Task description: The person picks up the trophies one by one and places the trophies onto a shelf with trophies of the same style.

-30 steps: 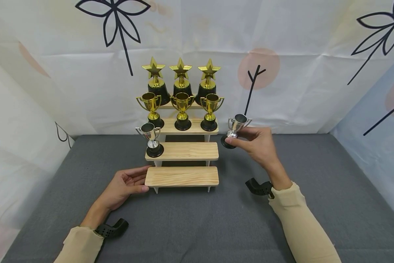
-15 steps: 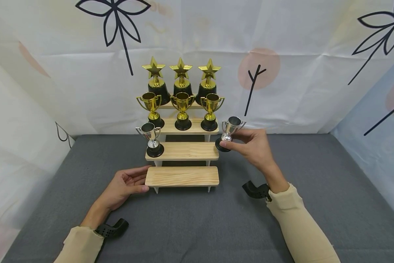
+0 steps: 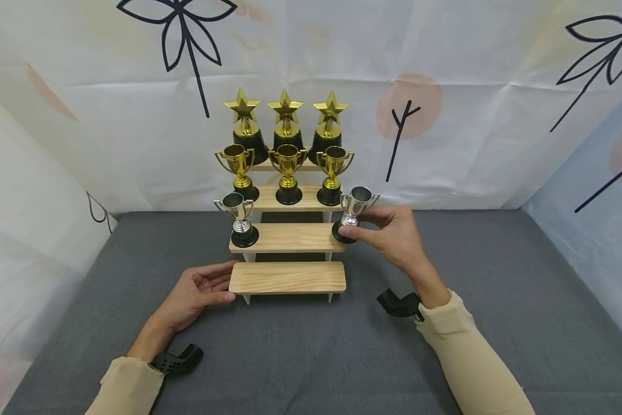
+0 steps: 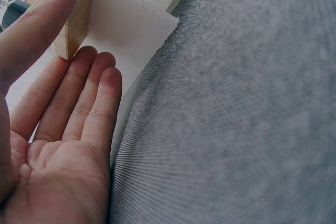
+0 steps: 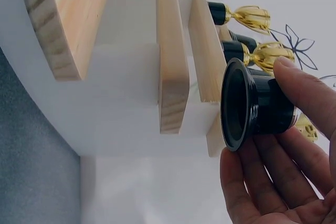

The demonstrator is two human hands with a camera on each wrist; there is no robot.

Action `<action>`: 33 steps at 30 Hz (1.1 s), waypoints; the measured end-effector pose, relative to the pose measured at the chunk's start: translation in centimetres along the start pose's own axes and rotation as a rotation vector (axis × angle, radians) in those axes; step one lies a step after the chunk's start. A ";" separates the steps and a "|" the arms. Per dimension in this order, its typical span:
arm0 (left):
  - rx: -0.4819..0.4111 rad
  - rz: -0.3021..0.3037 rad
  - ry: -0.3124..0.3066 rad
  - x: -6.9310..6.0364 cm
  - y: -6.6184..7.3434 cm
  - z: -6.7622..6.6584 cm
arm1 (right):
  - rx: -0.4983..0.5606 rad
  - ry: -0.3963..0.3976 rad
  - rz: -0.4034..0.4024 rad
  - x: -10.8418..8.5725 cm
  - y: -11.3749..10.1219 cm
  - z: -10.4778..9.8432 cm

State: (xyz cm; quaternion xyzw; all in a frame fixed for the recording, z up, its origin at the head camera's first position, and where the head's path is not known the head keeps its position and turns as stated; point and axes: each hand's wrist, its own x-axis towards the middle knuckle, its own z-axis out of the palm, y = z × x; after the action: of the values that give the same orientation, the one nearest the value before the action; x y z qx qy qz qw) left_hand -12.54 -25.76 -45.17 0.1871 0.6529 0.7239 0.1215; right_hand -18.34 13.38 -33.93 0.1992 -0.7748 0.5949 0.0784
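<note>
My right hand [image 3: 395,237] pinches a small silver trophy cup [image 3: 357,203] by its black base, thumb on one side and fingers on the other. In the right wrist view the hollow underside of the black base [image 5: 239,106] shows, apart from the shelf boards. The cup hangs at the right end of the third step down of a wooden tiered stand [image 3: 290,237], tilted slightly to the right. My left hand [image 3: 191,297] rests against the left end of the lowest step [image 3: 287,278], its fingers extended beside the white support [image 4: 126,30]. Another silver trophy cup [image 3: 240,214] stands at the third step's left end.
Three gold star trophies [image 3: 285,109] stand on the top step. Below them, three gold trophy cups [image 3: 287,164] are lined up on the second step. A grey cloth [image 3: 300,357] covers the table, and a patterned white curtain [image 3: 461,155] hangs behind.
My right hand has carried the silver trophy cup left and slightly toward me, from beside the stand to the third step's right end. The left hand has stayed put.
</note>
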 end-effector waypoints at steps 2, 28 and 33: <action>-0.002 0.004 -0.002 0.0 0.0 0.0 | -0.001 -0.003 0.004 0.0 -0.1 0.2; -0.007 -0.005 0.000 0.0 0.1 0.0 | 0.007 -0.053 0.018 0.6 -0.8 3.4; 0.002 -0.011 0.006 0.0 0.1 0.0 | 0.026 -0.068 0.005 0.9 -0.9 4.0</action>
State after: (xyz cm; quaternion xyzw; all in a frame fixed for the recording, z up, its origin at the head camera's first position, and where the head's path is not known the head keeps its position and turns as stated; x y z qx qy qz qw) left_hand -12.50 -25.77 -45.02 0.1813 0.6550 0.7231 0.1235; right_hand -18.31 9.13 -33.89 0.2184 -0.7697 0.5979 0.0481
